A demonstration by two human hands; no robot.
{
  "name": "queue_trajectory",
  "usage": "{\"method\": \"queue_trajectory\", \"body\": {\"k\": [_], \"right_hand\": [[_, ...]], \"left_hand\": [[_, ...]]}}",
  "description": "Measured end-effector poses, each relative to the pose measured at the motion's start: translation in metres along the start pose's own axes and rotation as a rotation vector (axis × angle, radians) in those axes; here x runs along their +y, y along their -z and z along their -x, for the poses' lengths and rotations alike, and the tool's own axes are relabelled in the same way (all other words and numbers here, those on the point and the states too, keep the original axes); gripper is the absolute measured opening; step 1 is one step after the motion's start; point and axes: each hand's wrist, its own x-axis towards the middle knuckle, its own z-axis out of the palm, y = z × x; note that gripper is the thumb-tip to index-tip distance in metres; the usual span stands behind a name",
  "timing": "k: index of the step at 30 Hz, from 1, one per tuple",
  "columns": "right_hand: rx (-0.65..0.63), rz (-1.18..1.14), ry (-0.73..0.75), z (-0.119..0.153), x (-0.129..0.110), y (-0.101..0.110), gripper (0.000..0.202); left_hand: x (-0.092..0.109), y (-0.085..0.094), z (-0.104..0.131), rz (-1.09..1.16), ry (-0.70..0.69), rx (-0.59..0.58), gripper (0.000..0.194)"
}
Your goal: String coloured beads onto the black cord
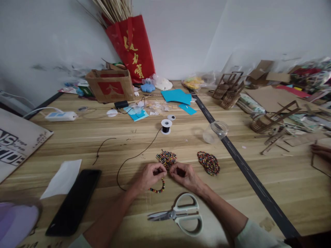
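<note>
My left hand is closed in a pinch, thumb against fingertips, with a short strand of multicoloured beads curving out below it. It appears to grip that strand's cord. Black cord runs from a white spool to beneath this hand. My right hand also pinches, its fingertips close to the left ones; whatever sits between them is too small to make out. Just beyond both hands lies a pile of loose coloured beads. Right of it rests a coiled bead string.
Scissors lie below my hands, blades pointing left. A black phone and white paper are at left. A clear jar lies beyond the bead coil. Small woven baskets stand at right, near another person's hand.
</note>
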Motion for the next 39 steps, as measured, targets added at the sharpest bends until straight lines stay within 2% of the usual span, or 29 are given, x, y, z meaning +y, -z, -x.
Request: {"method": "queue_trajectory", "body": {"k": [15,39], "right_hand": [[-0.020,-0.042,-0.014,-0.001,-0.004,0.000,0.014],[-0.039,-0.037,0.023,-0.003,-0.011,0.002,0.015]], "left_hand": [[0.014,0.000,0.002,-0.117,0.024,-0.015,0.009],[0.011,-0.001,0.003,-0.097,0.032,-0.012,0.007]]}}
